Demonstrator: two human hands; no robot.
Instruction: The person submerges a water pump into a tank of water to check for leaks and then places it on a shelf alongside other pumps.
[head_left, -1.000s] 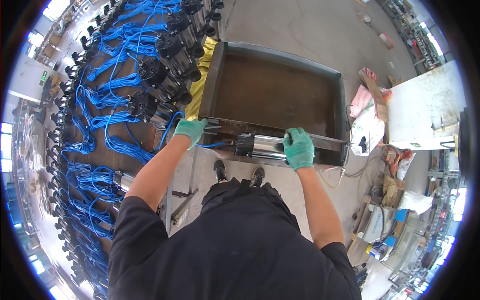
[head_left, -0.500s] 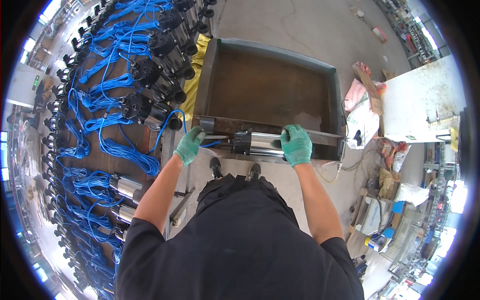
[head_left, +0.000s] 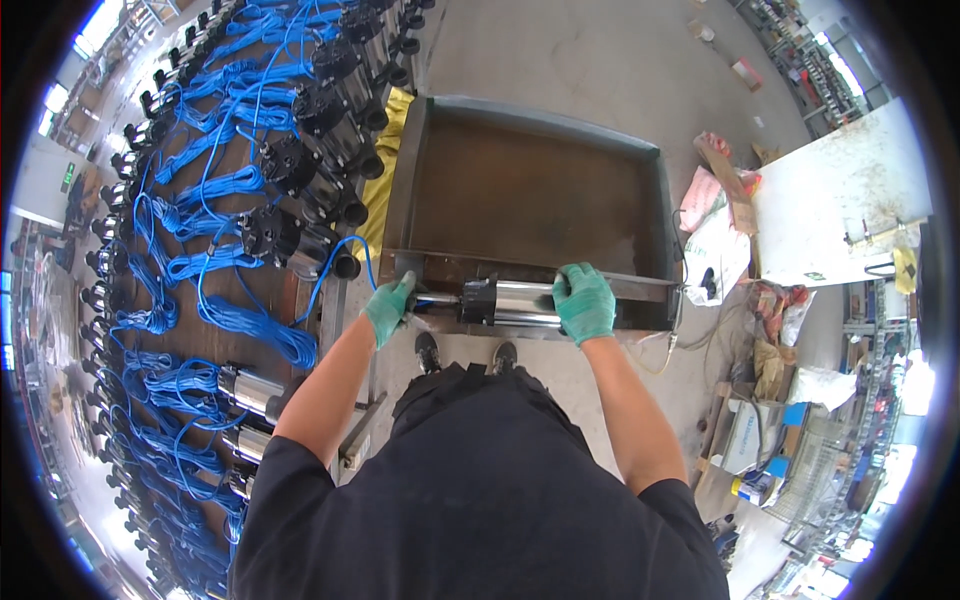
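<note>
A pump [head_left: 525, 302] with a shiny steel cylinder and a black end piece lies on its side along the near edge of a shallow metal tank [head_left: 420, 180]. My right hand [head_left: 585, 303], in a green glove, wraps over the right part of the cylinder. To the left, my gloved left hand [head_left: 386, 308] is closed around the outer end of a thin metal rod [head_left: 438, 299]. The rod reaches toward the pump's black end; whether it touches is unclear. A blue cable [head_left: 345, 241] runs near my left hand from the left.
On the left stands a brown surface [head_left: 228, 285] crowded with similar pumps [head_left: 295, 235] and coiled blue cables [head_left: 255, 325]. Brownish liquid seems to lie in the tank. Sacks [head_left: 718, 245] and a white panel [head_left: 840, 200] stand at the right, with boxes [head_left: 742, 440] nearer me.
My left hand has moved slightly right and down with the rod, closer to the pump's black end. My right hand stays on the cylinder. The view has shifted a little.
</note>
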